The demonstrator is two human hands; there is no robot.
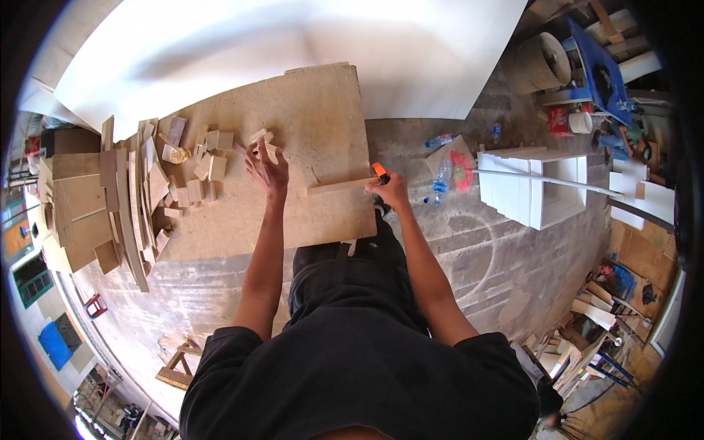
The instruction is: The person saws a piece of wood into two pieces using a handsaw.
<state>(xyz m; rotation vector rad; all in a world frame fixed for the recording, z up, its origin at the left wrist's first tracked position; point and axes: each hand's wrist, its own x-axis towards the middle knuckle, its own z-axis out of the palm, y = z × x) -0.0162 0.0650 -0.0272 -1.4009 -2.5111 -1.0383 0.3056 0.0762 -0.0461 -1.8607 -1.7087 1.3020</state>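
My left hand (268, 174) reaches over the middle of a plywood board (323, 110), its fingers spread at a few small wooden blocks (261, 136). Whether the fingertips touch the blocks I cannot tell. At the board's right edge my right hand (392, 191) is closed around an orange-and-black handheld object (380, 173), whose exact kind does not show. That hand is at the right end of a narrow wooden strip (340, 187) lying on the board. A thin dark piece (315, 174) rests just above the strip's left part.
Loose wood blocks (215, 167) and long boards (126, 209) crowd the left side of the board. A large white panel (411, 59) stands behind it. To the right, plastic bottles (441, 183) and a white cabinet (508, 187) sit on the concrete floor (469, 257).
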